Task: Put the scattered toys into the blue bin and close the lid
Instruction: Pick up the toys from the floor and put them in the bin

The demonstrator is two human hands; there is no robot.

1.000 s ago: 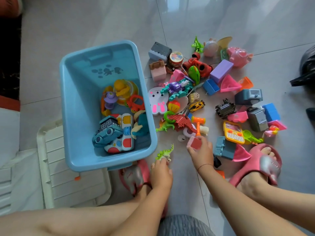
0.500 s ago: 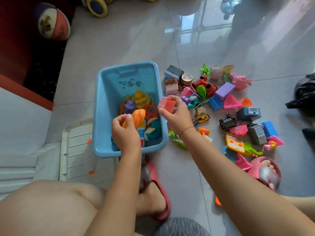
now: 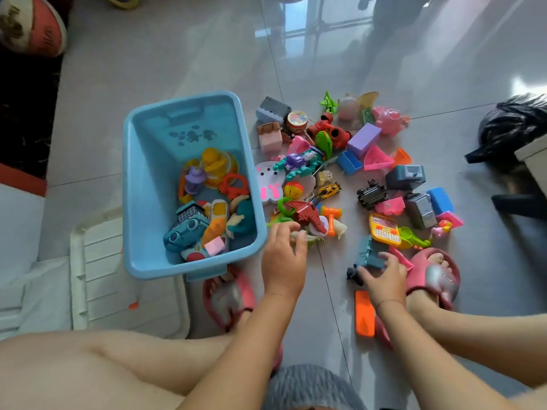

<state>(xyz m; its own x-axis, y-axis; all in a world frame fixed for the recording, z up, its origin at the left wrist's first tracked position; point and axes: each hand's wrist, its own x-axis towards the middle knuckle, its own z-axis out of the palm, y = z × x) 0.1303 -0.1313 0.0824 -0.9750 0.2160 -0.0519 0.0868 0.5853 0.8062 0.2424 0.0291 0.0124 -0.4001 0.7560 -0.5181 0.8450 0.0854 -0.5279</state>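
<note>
Blue bin (image 3: 130, 187) sits open on the floor at 9 o'clock of the scattered toys (image 3: 349, 161), upright, with its near-left part over a white ribbed lid (image 3: 97, 276) lying flat at the bin's 7 o'clock. Bin holds a blue bus toy (image 3: 186, 226), a yellow duck (image 3: 216, 164), a red ring (image 3: 235, 186), an orange piece (image 3: 214, 227) and a pink block (image 3: 214, 245), all bunched in the near-right half. Left hand (image 3: 282, 255) is just off the bin's 4 o'clock corner, at the pile's 7 o'clock edge; fingers and thumb are curled onto a pale green toy (image 3: 309, 238) that is down on the floor. Frame is blurred there, so how firm the hold is can't be told. Right hand (image 3: 384, 279) is at the pile's 5 o'clock, fingers curled round the near end of a teal toy (image 3: 368, 255) that is low at floor level; a dark piece (image 3: 353, 275) sits against the thumb side. Yellow keypad toy (image 3: 384, 229) lies at 12 o'clock of that hand, a flat orange piece (image 3: 364, 313) at its 7 o'clock. Purple block (image 3: 364, 140) and pink pig (image 3: 390, 119) are at the pile's far edge. Pink slippers: one (image 3: 435, 276) touching the right hand at its 3 o'clock, the other (image 3: 229, 297) at the bin's 5 o'clock. Basketball (image 3: 32, 25) is at the frame's 10 o'clock, black bag (image 3: 515, 125) at 2 o'clock.
</note>
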